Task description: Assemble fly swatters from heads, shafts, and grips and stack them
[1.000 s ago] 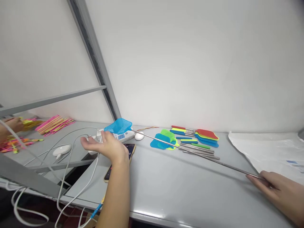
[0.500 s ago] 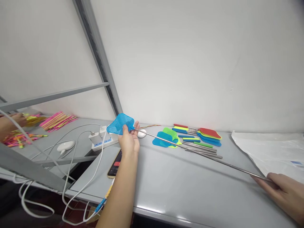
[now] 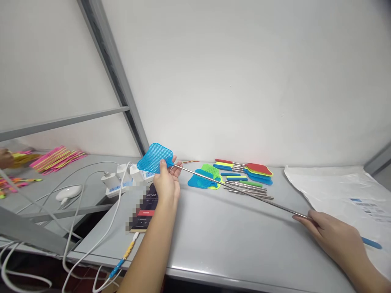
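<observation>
1. Your desk (image 3: pixel 214 240) has its near edge at 6 o'clock from mid-view. No lip shows there, so anything swept that way could fall.
2. The bag (image 3: pixel 336 191) lies at 4, close to your right hand (image 3: pixel 332 234). A dropped wrist could drag it.
3. The blue swatter (image 3: pixel 155 158) spans from 9 to 4, raised off the desk. Your left hand (image 3: pixel 166 183) pinches its neck; your right grip is wrapped around the shaft's other end, by the handle. Off-line pressure could bend that thin shaft; a hard tug might loosen the head.
4. Loose heads (image 3: pixel 198 180) at 6 and rods (image 3: pixel 249 189) near 5 sit beneath the shaft. A dip could scatter them.
5. The power strip (image 3: pixel 111 192) is at 8, with cords about. A careless swing of the head could snag a plug.
6. Your phone (image 3: pixel 143 215), between 7 and 8, lies beside your left forearm. Catching its lead (image 3: pixel 115 268) could pull it over the edge.
</observation>
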`<action>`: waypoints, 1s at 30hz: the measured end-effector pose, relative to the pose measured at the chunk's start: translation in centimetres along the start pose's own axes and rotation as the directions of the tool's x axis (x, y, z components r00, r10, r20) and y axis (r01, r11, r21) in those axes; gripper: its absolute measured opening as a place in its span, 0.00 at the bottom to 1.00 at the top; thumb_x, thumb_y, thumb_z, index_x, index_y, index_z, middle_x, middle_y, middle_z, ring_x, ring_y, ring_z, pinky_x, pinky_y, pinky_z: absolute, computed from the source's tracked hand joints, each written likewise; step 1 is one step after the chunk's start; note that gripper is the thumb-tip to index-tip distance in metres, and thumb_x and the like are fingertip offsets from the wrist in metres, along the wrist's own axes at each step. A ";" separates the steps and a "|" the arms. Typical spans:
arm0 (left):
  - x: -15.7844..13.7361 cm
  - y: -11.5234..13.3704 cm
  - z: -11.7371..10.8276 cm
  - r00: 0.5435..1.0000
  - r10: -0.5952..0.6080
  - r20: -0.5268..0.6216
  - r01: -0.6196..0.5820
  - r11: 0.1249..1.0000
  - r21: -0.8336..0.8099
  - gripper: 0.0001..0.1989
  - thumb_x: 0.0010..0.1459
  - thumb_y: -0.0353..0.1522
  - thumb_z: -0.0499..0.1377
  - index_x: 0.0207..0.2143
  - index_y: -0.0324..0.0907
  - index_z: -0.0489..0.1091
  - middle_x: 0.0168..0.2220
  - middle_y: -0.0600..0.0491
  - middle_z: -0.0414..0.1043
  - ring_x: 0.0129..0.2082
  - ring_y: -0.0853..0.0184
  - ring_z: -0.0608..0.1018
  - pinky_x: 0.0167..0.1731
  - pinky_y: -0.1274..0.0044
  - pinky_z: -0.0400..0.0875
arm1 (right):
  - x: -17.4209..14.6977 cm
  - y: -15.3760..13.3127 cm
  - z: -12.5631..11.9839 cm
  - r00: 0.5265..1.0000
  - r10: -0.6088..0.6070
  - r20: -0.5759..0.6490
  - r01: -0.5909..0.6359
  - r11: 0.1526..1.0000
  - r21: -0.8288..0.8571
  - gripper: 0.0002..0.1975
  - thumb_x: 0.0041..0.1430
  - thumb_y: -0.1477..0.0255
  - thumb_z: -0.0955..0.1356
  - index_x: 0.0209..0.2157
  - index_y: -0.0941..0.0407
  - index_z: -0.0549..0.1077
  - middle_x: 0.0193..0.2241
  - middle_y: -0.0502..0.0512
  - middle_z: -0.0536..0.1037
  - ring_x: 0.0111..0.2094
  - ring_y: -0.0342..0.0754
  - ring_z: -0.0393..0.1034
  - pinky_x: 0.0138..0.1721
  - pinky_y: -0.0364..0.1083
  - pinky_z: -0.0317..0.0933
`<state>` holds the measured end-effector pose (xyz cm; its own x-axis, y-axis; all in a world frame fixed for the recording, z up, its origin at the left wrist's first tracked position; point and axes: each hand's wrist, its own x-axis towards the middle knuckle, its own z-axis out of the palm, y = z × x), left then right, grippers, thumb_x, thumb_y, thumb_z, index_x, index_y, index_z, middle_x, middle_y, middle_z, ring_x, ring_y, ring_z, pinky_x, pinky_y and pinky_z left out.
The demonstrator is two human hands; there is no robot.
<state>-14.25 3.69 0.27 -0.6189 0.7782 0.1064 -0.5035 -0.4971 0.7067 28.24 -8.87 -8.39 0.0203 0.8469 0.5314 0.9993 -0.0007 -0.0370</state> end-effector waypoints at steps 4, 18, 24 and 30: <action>-1.6 -1.4 0.6 0.995 -0.080 0.062 0.075 0.994 0.081 0.11 0.59 0.37 0.56 0.40 0.39 0.68 0.40 0.44 0.77 0.29 0.66 0.81 0.31 0.73 0.76 | 0.1 -0.1 -0.1 0.993 -0.014 0.120 0.016 1.000 -0.013 0.30 0.57 0.42 0.54 0.20 0.54 0.60 0.18 0.49 0.68 0.22 0.45 0.66 0.20 0.42 0.46; -3.4 -3.8 0.4 0.952 -0.264 0.154 0.221 0.943 0.250 0.17 0.58 0.41 0.57 0.42 0.38 0.71 0.42 0.42 0.77 0.29 0.67 0.80 0.24 0.79 0.72 | 0.4 0.7 0.1 0.965 -0.012 0.261 0.014 1.000 -0.006 0.27 0.58 0.45 0.57 0.22 0.52 0.63 0.18 0.49 0.70 0.21 0.49 0.69 0.20 0.43 0.50; -4.2 -4.1 0.7 0.930 -0.304 0.204 0.242 0.929 0.281 0.20 0.56 0.44 0.57 0.41 0.37 0.71 0.40 0.43 0.77 0.29 0.67 0.80 0.25 0.79 0.71 | 0.6 0.2 0.3 0.961 -0.032 0.273 0.028 0.999 0.017 0.26 0.58 0.45 0.56 0.22 0.52 0.64 0.18 0.49 0.70 0.21 0.49 0.68 0.21 0.43 0.51; -4.6 -4.1 0.8 0.925 -0.312 0.217 0.243 0.924 0.294 0.22 0.55 0.45 0.57 0.42 0.35 0.71 0.39 0.42 0.77 0.28 0.68 0.79 0.26 0.80 0.70 | 1.4 -0.8 0.4 0.956 -0.059 0.287 0.063 0.998 -0.005 0.26 0.59 0.45 0.55 0.23 0.52 0.63 0.19 0.48 0.72 0.22 0.49 0.69 0.22 0.43 0.50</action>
<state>-8.82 2.44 -2.54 -0.2848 0.9581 0.0295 -0.4381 -0.1575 0.8850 27.47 -7.41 -7.97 -0.0483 0.9624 0.2673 0.9988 0.0498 0.0010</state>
